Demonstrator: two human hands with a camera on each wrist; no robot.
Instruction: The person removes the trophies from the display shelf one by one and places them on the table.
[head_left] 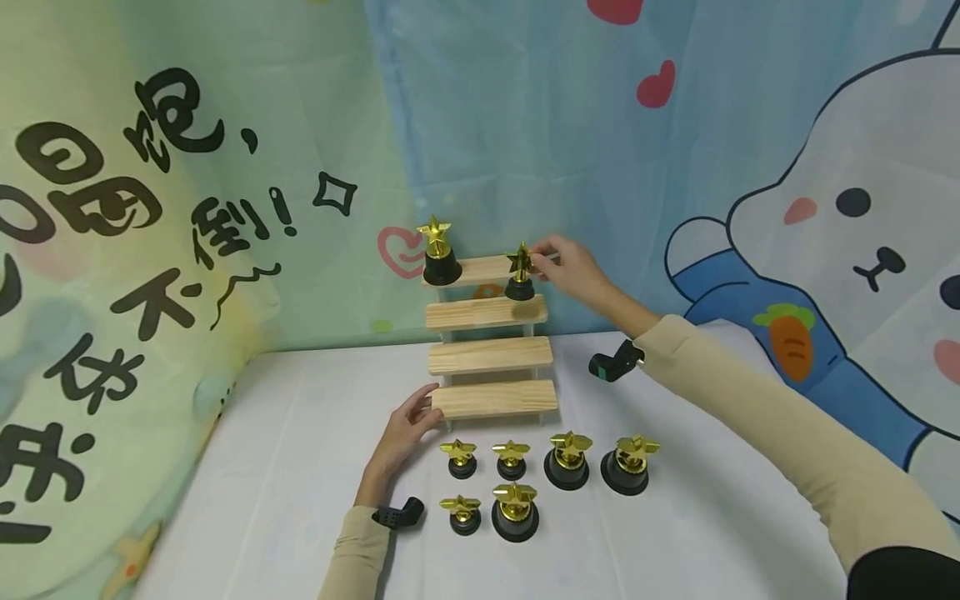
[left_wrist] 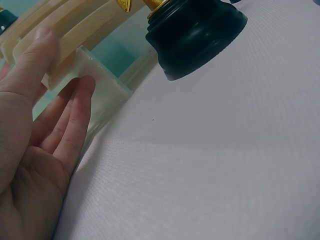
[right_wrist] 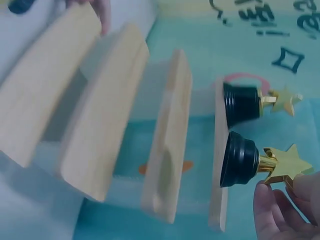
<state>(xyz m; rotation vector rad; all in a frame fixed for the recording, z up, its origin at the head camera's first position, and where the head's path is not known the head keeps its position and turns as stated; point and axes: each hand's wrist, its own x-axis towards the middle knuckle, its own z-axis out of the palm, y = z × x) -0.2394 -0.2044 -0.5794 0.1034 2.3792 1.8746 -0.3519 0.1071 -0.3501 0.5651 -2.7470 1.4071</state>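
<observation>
In the head view my right hand pinches the gold star of a small trophy at the right of the stepped wooden display shelf. The right wrist view has that trophy's black base at the top board; whether it touches the wood I cannot tell. Beside it, another star trophy stands upright at the top board's left end. My left hand holds the left end of the lowest board. In the left wrist view the thumb lies on the wood, fingers against the translucent side support.
Several more star trophies stand on the white cloth in front of the shelf, including a large one and a small one. A printed backdrop hangs close behind the shelf. Black wrist devices are worn on both arms.
</observation>
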